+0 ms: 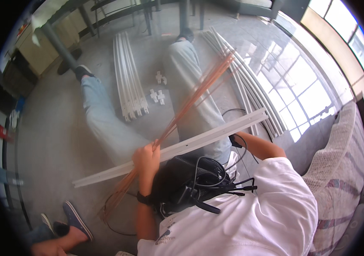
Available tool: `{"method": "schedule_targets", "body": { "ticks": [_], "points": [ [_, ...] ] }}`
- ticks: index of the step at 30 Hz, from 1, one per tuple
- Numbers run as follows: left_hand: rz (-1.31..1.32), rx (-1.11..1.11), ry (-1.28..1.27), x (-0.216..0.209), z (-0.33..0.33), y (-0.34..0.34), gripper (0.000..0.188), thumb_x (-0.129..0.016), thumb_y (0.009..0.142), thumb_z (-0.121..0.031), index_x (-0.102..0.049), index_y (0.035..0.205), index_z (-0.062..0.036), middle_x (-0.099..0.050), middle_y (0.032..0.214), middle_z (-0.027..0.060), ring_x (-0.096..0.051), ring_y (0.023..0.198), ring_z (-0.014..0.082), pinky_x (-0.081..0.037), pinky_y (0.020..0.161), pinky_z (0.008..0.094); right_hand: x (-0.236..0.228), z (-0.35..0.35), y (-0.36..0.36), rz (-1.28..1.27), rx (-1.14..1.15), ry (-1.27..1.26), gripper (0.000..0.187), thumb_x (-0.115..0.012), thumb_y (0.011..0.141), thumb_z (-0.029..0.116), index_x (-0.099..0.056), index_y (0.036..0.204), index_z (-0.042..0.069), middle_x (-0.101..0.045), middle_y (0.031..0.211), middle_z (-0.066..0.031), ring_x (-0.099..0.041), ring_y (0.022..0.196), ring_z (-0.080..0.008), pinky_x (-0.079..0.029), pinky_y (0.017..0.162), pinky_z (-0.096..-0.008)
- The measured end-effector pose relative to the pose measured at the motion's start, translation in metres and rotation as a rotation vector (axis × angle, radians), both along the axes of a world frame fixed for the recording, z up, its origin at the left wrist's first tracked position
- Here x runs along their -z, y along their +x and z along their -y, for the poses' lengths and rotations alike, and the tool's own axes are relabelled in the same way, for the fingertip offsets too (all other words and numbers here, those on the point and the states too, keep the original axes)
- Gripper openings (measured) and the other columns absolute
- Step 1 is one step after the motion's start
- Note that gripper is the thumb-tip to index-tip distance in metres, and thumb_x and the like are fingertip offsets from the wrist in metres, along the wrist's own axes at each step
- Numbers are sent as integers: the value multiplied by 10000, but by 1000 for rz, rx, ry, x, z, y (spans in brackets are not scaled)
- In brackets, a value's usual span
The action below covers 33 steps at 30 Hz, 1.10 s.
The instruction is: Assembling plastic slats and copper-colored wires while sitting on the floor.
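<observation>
Your left hand (pixel 146 160) clamps copper-coloured rods (pixel 199 90); right hand hidden, can't tell; white rails (pixel 130 81), fittings (pixel 161 97) unjoined, upper centre.

Smooth metal-looking channel (pixel 199 141), coppery-looking rods (pixel 186 107), denim jeans (pixel 101 113), glossy floor (pixel 295 85), rough woven sofa cover (pixel 329 164)

For you: one long white rail (pixel 205 138) across your lap, one bundle of copper-coloured rods (pixel 205 85), individual rods too blurred to count, and one black bag (pixel 175 170). On the floor (pixel 54 141), toward its far edge: one row of white rails (pixel 128 77), seemingly four, and two clusters of small white fittings (pixel 161 97); toward its right edge, one pile of white lengths (pixel 258 94), exact number unclear.
</observation>
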<state>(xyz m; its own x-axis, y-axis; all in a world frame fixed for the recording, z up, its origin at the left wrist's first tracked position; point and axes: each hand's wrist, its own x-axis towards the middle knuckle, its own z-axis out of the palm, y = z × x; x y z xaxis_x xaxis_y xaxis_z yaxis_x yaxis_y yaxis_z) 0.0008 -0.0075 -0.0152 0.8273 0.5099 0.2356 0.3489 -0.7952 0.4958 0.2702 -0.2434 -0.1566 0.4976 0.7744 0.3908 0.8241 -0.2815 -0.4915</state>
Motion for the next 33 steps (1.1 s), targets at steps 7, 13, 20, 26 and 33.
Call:
{"method": "schedule_targets", "body": {
  "ticks": [7,13,20,26,33],
  "points": [
    [-51,14,-9,3,3,5,346,-549,873,-308,-639,721,-11,-576,654,224,-564,652,436,-417,584,494,-20,19,12,198,232,-149,253,-604,819,154,-529,1042,61,-512,954,-128,-504,976,-321,-394,866,-422],
    [-14,-20,52,11,-1,8,458,-560,880,-394,-635,697,19,-560,637,244,-552,634,436,-397,588,489,-114,93,18,-509,621,726,337,-587,922,298,-541,1199,112,-530,971,-37,-509,692,-61,-421,521,-207],
    [-63,-71,60,17,-5,7,453,-559,873,-403,-675,721,8,-594,643,228,-579,634,432,-409,583,509,-182,183,-31,-558,304,724,250,-685,844,286,-657,1011,102,-584,919,11,-476,684,-30,-370,551,-167],
    [-55,-51,108,23,-9,13,501,-551,866,-452,-670,698,4,-592,624,219,-578,617,423,-405,580,511,-208,198,-38,-298,79,367,156,-714,775,186,-702,825,40,-647,788,-28,-564,751,-120,-431,687,-273],
    [-53,-39,128,21,-12,13,515,-542,869,-456,-656,679,9,-573,605,229,-560,598,435,-390,564,514,-225,196,-42,-285,55,378,106,-699,742,105,-670,760,5,-622,735,-37,-551,695,-135,-425,663,-276]
  ]
}}
